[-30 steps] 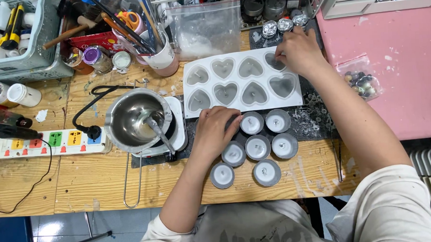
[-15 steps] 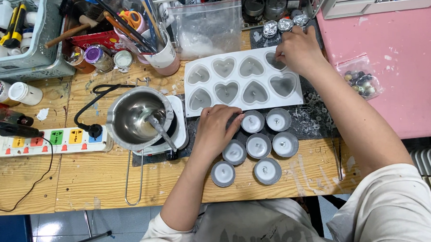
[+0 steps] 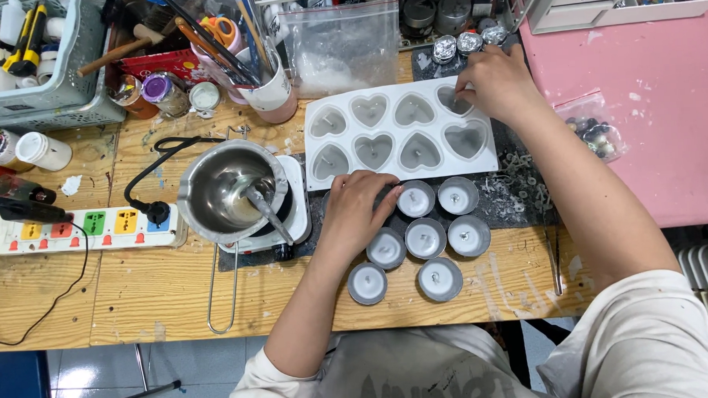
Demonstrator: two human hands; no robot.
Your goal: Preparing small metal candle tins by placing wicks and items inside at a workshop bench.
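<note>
At the far left of the wooden tabletop point(image 3: 138, 301) sits a pale plastic basket point(image 3: 44, 92) of tools, and nearer, a white power strip with coloured sockets point(image 3: 80, 230). Right of that, a round steel melting pot point(image 3: 228, 192) rests on a small white hotplate point(image 3: 296, 217), a spoon lying in it.

Next comes the person's left hand point(image 3: 356, 213), laid palm-down over the far-left corner of a cluster of small round metal candle cups filled with white wax point(image 3: 426, 237). Its fingers are curled loosely on top of a cup that I cannot properly see; whether they actually pinch it I cannot tell. The cups look light, thin-walled and easily dented, with a wick standing in each, so the rim or the side wall seems the sensible place to take one, not the wax face.

Just beyond lies the white silicone tray of heart-shaped moulds point(image 3: 399, 135), eight hearts filled with grey wax. It appears soft and floppy, likely to sag unless held from under by both ends. The right hand point(image 3: 497, 82) rests at its far-right heart, fingertips drawn together as though pinching a wick there, though the wick itself is too fine to make out.

Further right, a clear bag of beads point(image 3: 591, 132) lies on the pink surface point(image 3: 647, 55).
</note>
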